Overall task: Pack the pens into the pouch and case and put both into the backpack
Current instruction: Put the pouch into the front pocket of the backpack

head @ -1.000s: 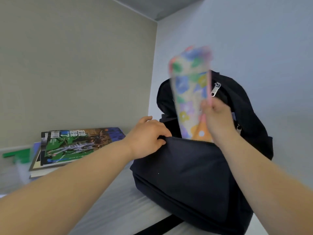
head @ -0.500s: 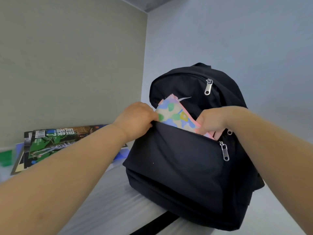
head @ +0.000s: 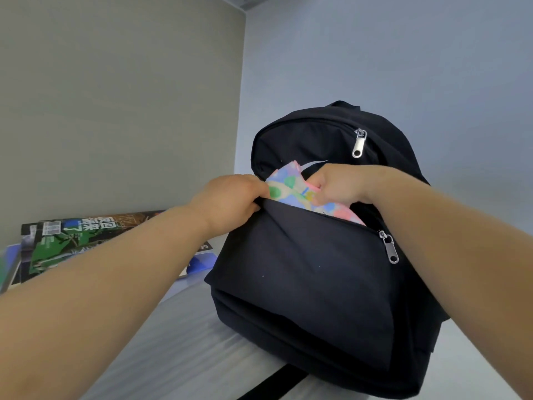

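Note:
A black backpack (head: 314,281) stands upright on the table near the wall corner, its front pocket unzipped. A flowered pouch (head: 288,184) in pastel blue, green and pink sticks out of that pocket, tilted, with most of it hidden inside. My left hand (head: 230,199) grips the left end of the pocket's upper edge and holds it out. My right hand (head: 337,183) is closed on the pouch's top right part, just above the pocket opening. The pens and the case are not visible.
A stack of magazines (head: 83,241) lies flat on the pale table (head: 161,350) to the left of the backpack, by the beige wall. The main compartment zip pull (head: 359,144) hangs near the bag's top, the pocket zip pull (head: 390,249) at the right end.
The pouch went from upright above the bag down into the front pocket. My right hand has since slid left along its top edge. My left hand stays on the pocket edge.

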The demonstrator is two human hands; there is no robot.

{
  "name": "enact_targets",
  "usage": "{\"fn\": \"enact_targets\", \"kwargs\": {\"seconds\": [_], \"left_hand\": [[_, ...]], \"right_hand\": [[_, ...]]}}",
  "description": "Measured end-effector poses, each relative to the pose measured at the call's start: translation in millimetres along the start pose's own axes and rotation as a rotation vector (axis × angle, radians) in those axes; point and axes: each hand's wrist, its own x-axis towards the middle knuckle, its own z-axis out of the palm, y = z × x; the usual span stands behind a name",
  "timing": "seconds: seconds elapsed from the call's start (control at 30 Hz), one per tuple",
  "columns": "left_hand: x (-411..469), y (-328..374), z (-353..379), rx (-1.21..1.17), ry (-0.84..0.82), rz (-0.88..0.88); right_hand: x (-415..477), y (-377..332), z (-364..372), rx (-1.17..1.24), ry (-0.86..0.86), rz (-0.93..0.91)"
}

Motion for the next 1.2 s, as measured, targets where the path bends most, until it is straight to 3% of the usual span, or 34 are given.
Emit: {"fn": "enact_targets", "kwargs": {"seconds": [0.17, 0.3, 0.47, 0.57, 0.7, 0.9, 1.2], "left_hand": [[2, -3, -3, 0.012, -0.054, 0.012], [8, 0, -4, 0.05, -0.031, 0.066], [-9, -9, 8, -0.005, -0.082, 0.095], [-22, -10, 18, -0.109, -0.097, 0.12], [-31, -9, 32, -0.025, -0.038, 0.195], [-29, -8, 39, 0.051, 0.011, 0.166], [-17, 1, 29, -0.096, 0.131, -0.105]], "right_hand": [[6, -17, 2, -0.331, -0.109, 0.025], [16, -31, 37, -0.423, -0.219, -0.006], [9, -5, 58, 0.062, -0.061, -0.017], [-7, 13, 56, 0.226, -0.1, 0.03], [-15, 10, 67, 0.237, -0.098, -0.013], [-14, -2, 79, 0.082, -0.102, 0.001], [-42, 7, 59, 0.157, 0.267, -0.053]]}}
